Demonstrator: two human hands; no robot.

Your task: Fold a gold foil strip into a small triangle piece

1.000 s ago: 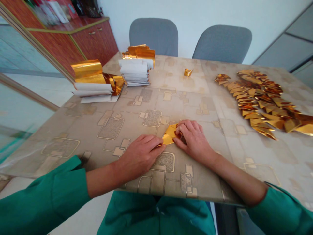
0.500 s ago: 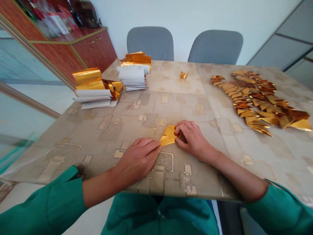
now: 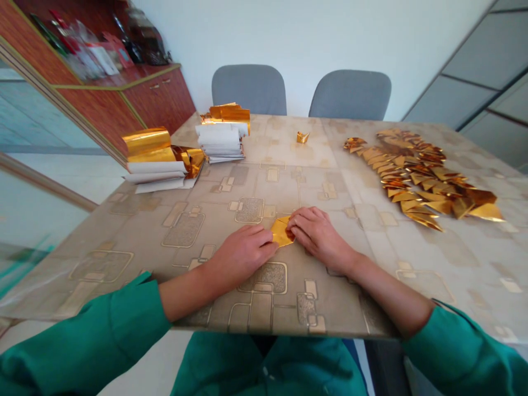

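Note:
A small piece of folded gold foil paper point(image 3: 282, 232) lies low over the table near its front edge, between my two hands. My left hand point(image 3: 246, 250) pinches its left end, thumb and fingers together. On the right end, the fingers of my right hand point(image 3: 315, 234) are closed over the paper and cover part of it. Further right lies a pile of folded gold paper pieces point(image 3: 421, 176), set close together in curved rows. A single small folded gold piece point(image 3: 302, 137) stands apart at the far middle.
Two stacks of gold-and-white paper sheets, a nearer one point(image 3: 157, 170) and a farther one point(image 3: 221, 140), stand at the back left of the patterned table point(image 3: 313, 187). Two grey chairs point(image 3: 248, 88) are behind it. A wooden cabinet point(image 3: 160, 99) stands at the left.
My left hand has moved slightly right and up along the paper. My right fingers have closed further over its right end, so less gold shows. The whole view has shifted a little.

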